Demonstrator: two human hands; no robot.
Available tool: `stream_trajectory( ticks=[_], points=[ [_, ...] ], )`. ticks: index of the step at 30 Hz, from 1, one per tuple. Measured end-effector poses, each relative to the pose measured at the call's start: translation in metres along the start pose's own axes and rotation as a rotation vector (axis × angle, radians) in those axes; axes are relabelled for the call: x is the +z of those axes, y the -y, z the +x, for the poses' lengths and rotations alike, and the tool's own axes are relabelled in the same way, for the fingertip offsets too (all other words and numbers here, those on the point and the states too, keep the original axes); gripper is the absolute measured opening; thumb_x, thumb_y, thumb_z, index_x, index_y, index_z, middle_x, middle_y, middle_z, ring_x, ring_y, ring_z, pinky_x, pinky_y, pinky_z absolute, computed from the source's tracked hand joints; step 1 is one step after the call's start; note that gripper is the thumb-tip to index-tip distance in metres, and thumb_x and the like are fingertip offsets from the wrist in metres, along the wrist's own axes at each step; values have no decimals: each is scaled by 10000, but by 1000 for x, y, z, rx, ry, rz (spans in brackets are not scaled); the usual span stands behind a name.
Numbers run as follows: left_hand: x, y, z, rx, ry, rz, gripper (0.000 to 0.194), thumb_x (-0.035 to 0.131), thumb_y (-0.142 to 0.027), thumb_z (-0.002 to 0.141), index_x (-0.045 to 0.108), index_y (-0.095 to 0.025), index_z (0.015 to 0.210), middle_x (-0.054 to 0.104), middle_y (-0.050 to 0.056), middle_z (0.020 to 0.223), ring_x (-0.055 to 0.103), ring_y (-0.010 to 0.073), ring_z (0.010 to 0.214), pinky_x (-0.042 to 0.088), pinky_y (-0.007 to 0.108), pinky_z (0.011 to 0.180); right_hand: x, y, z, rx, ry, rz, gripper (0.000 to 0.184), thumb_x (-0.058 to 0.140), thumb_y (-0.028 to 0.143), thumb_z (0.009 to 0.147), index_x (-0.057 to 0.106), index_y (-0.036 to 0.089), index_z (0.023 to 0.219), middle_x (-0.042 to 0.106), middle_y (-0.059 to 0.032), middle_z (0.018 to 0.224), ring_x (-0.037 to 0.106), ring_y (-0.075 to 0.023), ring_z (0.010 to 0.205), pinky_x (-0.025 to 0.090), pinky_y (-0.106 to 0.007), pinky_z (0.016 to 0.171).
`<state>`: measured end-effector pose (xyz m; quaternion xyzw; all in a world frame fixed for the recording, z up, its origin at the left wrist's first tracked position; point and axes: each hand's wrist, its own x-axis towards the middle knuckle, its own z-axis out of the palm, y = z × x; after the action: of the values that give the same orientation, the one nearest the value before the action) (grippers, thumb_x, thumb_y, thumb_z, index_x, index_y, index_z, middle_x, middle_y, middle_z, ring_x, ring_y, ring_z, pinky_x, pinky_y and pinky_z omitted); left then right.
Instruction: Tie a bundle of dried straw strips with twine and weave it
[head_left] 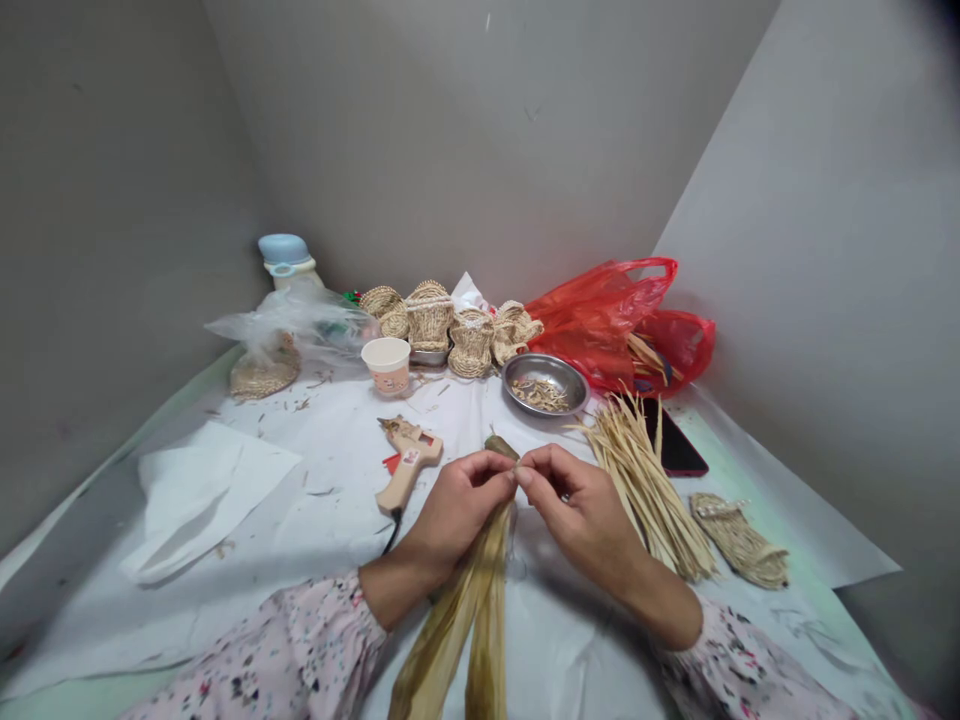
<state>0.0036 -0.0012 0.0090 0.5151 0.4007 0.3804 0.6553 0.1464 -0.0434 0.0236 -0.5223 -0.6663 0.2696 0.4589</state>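
Pinching thumb to forefinger with left hand [465,492] and right hand [576,497] over husk [489,630], cannot tell on what; glue gun [409,462] at ten o'clock, bowl [546,408] at one

Single head-worn view over a white-covered table [300,520].
The camera faces forward and down from the wearer's head; the left hand [456,505] and right hand [589,510] lie close, at lower centre. The tabletop spreads beyond them to the back wall [480,150], which rises behind, farther from the lens.
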Motion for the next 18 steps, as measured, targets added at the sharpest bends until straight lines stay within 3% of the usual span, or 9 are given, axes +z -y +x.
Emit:
stream_trajectory(
  ticks=[7,13,18],
  points=[
    [2,-7,-4,110,-36,37,147,650,-296,772,685,-154,786,671,34,806,584,184,808,427,266,767,1,2,-4,-240,25,-138,108,539,217,888,642,187,879,627,-26,743,552,-150,663,417,-275,631],
    [-3,-3,-1,38,-53,-87,137,665,-307,760,649,-171,756,611,-20,721,519,131,687,392,227,668,0,-9,-3,-105,-159,-105,95,522,219,894,585,187,831,574,-16,734,523,-137,629,421,-270,585],
    [-5,1,-1,27,-38,-131,144,663,-316,769,646,-174,752,595,-29,716,497,114,673,377,215,656,9,-16,-3,-143,-161,-211,67,554,169,859,595,189,908,580,-34,804,539,-143,671,451,-270,598]
  ],
)
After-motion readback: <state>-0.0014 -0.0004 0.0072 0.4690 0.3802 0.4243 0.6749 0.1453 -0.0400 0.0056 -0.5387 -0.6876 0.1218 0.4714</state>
